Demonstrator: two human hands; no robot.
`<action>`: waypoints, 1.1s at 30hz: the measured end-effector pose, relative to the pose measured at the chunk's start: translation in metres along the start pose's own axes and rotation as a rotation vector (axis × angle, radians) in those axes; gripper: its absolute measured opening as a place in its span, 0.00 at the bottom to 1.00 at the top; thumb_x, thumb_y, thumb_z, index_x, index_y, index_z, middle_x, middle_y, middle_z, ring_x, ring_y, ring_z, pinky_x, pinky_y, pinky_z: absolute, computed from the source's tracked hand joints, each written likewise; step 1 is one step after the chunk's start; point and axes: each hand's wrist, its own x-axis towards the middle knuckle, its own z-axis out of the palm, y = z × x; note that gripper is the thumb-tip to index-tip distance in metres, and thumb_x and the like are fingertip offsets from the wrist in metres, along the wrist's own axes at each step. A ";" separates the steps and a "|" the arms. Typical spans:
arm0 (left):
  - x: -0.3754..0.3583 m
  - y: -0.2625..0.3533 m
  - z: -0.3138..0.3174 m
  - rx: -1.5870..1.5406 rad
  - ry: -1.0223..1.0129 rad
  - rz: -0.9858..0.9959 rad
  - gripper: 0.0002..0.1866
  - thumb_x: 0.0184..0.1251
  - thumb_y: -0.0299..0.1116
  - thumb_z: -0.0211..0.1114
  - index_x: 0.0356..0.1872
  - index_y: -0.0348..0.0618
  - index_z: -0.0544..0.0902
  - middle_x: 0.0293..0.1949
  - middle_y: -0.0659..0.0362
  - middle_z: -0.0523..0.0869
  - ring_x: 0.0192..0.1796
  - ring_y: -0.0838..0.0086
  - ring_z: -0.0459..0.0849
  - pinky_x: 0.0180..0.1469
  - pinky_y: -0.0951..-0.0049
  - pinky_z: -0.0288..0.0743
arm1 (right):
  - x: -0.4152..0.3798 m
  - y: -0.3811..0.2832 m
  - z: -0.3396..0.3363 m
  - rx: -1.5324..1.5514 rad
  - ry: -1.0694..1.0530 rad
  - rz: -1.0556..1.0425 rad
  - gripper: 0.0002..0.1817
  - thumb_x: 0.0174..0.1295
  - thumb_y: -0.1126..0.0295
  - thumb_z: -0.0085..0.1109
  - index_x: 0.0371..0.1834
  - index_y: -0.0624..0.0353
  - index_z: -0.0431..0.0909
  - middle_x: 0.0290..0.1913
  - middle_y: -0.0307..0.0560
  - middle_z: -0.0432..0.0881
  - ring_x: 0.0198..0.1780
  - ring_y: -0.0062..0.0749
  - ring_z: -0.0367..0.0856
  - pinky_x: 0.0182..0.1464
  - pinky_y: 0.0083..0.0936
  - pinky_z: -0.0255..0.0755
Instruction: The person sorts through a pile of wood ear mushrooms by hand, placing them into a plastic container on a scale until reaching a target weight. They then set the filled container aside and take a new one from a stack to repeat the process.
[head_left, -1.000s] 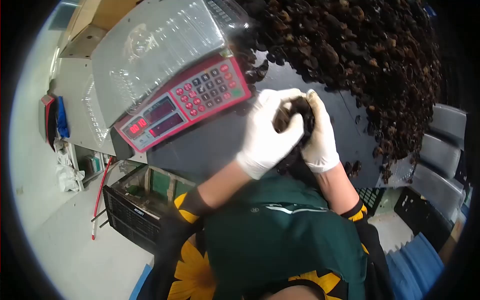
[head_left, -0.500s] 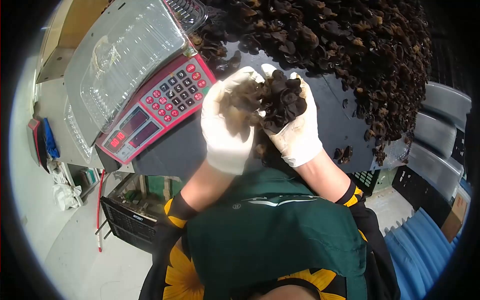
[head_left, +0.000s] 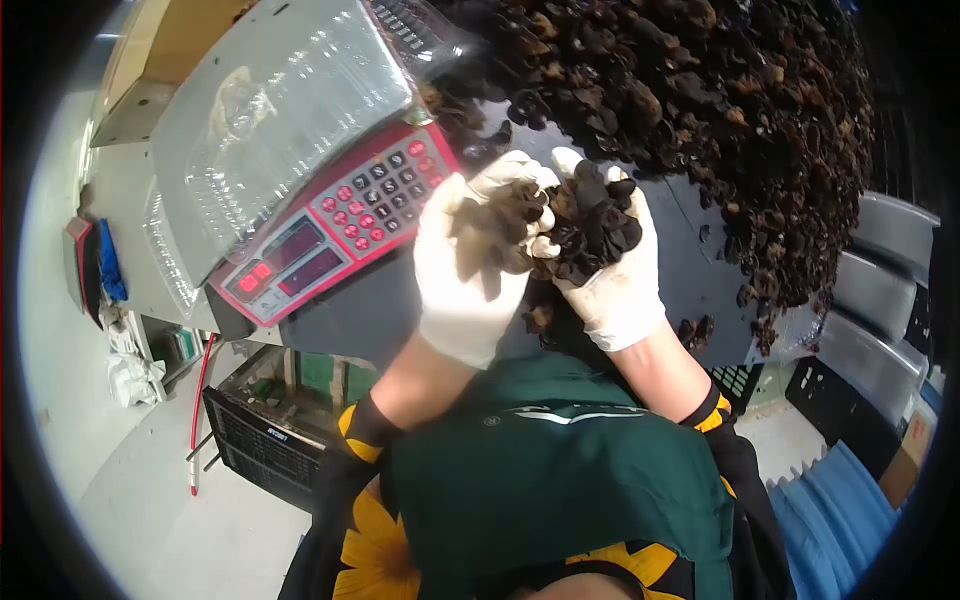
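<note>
In a white glove, my left hand (head_left: pixel 455 290) is cupped palm up, with brown wood ear mushrooms (head_left: pixel 510 225) in its palm and curled fingers. My right hand (head_left: pixel 625 295), gloved too, closes around a bigger dark clump of wood ear mushrooms (head_left: pixel 592 230). The two hands are side by side above the table's front edge, fingertips nearly meeting. Part of the left hand's load is blurred. Beyond them spreads a large heap of wet wood ear mushrooms (head_left: pixel 690 100).
To the left stands a red scale (head_left: pixel 350 225) with a lit display, bearing stacked clear plastic trays (head_left: pixel 280 110). Loose mushroom pieces lie on the dark table (head_left: pixel 350 315). A black crate (head_left: pixel 265 440) is below at left; grey trays (head_left: pixel 870 290) are at right.
The whole view has shifted, so the scale and hands appear farther right and the hands a little lower. Both hands still hold mushrooms; the left hand's pieces look rearranged.
</note>
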 end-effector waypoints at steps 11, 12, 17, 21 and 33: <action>-0.003 0.142 0.054 -0.005 -0.159 0.307 0.24 0.78 0.38 0.61 0.64 0.27 0.80 0.61 0.40 0.84 0.63 0.49 0.81 0.66 0.51 0.77 | 0.097 0.014 0.124 -0.624 -0.153 -0.313 0.17 0.80 0.53 0.49 0.50 0.50 0.84 0.57 0.48 0.88 0.52 0.44 0.88 0.50 0.40 0.80; -0.005 0.157 0.059 0.042 -0.185 0.335 0.24 0.78 0.37 0.61 0.64 0.26 0.79 0.62 0.39 0.84 0.64 0.50 0.81 0.66 0.52 0.77 | 0.106 0.020 0.141 -0.701 -0.155 -0.291 0.20 0.81 0.51 0.49 0.57 0.53 0.83 0.55 0.46 0.87 0.50 0.35 0.85 0.50 0.33 0.78; 0.013 0.222 0.071 0.224 -0.309 0.368 0.23 0.79 0.31 0.58 0.67 0.23 0.76 0.64 0.37 0.81 0.63 0.52 0.79 0.59 0.59 0.76 | 0.166 0.048 0.176 -0.759 -0.281 -0.246 0.22 0.83 0.52 0.43 0.58 0.56 0.81 0.44 0.42 0.85 0.40 0.27 0.82 0.37 0.22 0.77; 0.071 0.276 0.048 0.000 -0.081 0.337 0.21 0.71 0.22 0.63 0.63 0.26 0.78 0.56 0.43 0.84 0.56 0.56 0.80 0.53 0.61 0.76 | 0.240 0.082 0.185 -0.171 -0.354 0.125 0.18 0.84 0.56 0.39 0.54 0.55 0.77 0.42 0.46 0.85 0.42 0.36 0.83 0.39 0.33 0.80; 0.054 0.226 0.018 2.314 0.195 1.058 0.14 0.72 0.31 0.66 0.55 0.41 0.84 0.52 0.50 0.86 0.54 0.51 0.82 0.60 0.54 0.77 | 0.239 0.069 0.129 -2.256 -0.748 -1.289 0.08 0.66 0.64 0.59 0.39 0.55 0.85 0.43 0.52 0.82 0.46 0.48 0.83 0.52 0.42 0.74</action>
